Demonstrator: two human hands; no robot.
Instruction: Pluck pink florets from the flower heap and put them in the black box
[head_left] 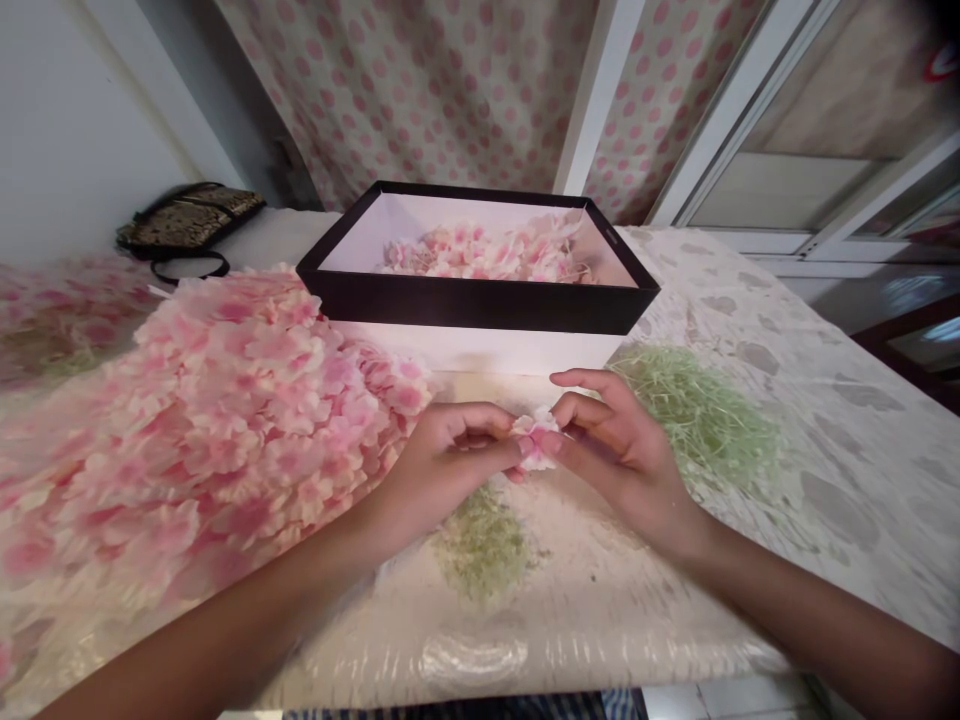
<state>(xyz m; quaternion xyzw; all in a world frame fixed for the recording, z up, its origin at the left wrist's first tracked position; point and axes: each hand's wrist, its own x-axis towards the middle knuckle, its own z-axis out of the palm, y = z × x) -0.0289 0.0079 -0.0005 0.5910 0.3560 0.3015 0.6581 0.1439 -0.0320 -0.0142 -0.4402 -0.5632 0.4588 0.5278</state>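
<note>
Between my two hands is a small pale pink artificial flower (537, 440) with a deeper pink centre. My left hand (454, 455) pinches its left side, thumb against fingers. On the other side, my right hand (619, 445) grips the petals between thumb and fingertips, its index finger raised and held apart. Just below the flower lies a little heap of small green pieces (484, 540). A large pile of pink artificial flowers (247, 420) spreads beside my left forearm. To the right of my right hand rests a bunch of thin light-green stems (697, 415).
Behind my hands stands a white box with a black rim (480, 303), holding pink flowers (487, 252). A patterned bag (191, 218) sits at the back left. The table has a patterned cloth (847, 400) under a shiny cover. A dotted curtain (435, 90) hangs behind.
</note>
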